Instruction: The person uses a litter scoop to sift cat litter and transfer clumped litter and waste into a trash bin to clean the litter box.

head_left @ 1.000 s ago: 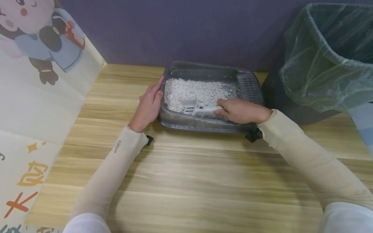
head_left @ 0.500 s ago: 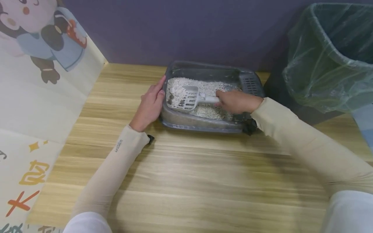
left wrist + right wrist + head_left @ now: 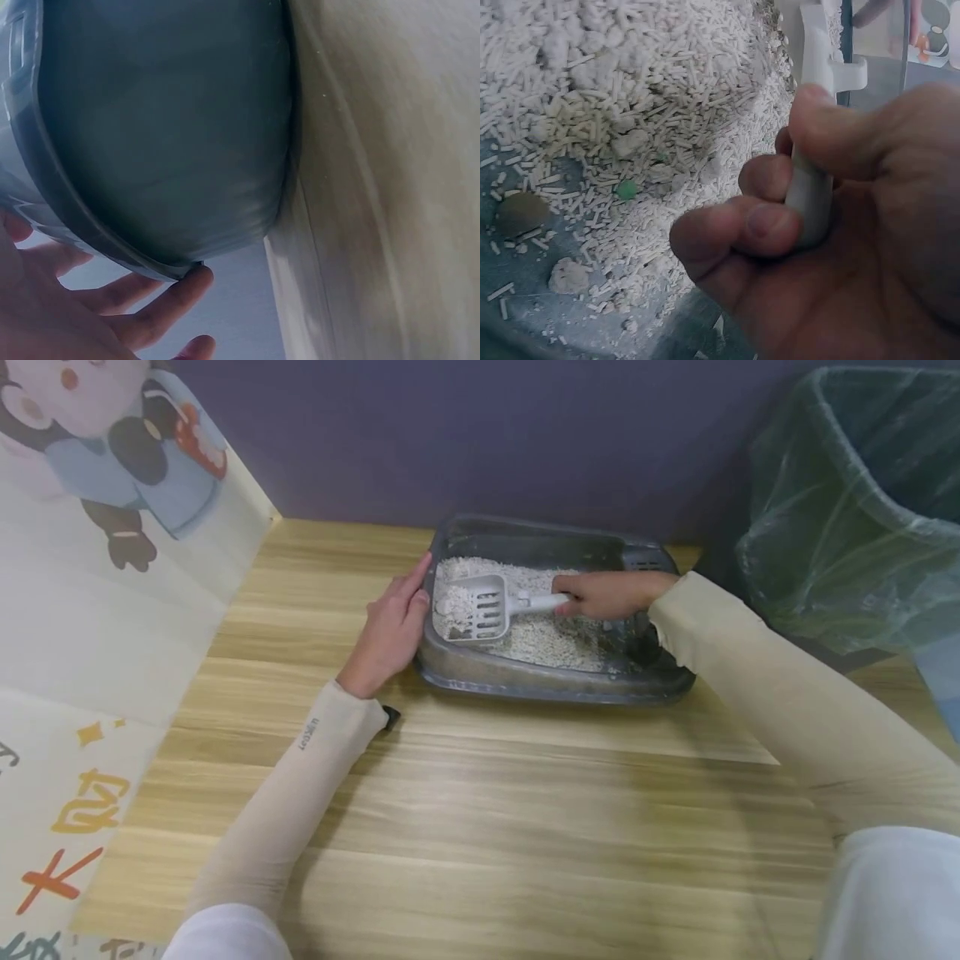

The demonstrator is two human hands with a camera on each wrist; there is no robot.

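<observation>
White pellet litter [image 3: 555,642] lies in a grey litter box [image 3: 555,685], heaped toward its left end. My right hand [image 3: 611,594] grips the handle of a light grey slotted litter scoop [image 3: 489,610]. The scoop's head sits over the litter at the left, with some pale litter at its far-left edge. In the right wrist view, fingers and thumb wrap the scoop handle [image 3: 810,199]. My left hand [image 3: 390,631] rests against the box's left rim. In the left wrist view its spread fingers [image 3: 161,307] touch the rim from outside.
A dark bin lined with a green translucent bag [image 3: 817,543] stands right of the box. Behind is a purple-grey wall [image 3: 480,435]. A round brown clump [image 3: 523,215], a pale clump [image 3: 570,276] and a green bit [image 3: 626,189] lie among the pellets.
The scoop has come up out of the litter and moved slightly away from me. Dark clumps seen by its head half a second ago no longer show. The left hand stays on the rim.
</observation>
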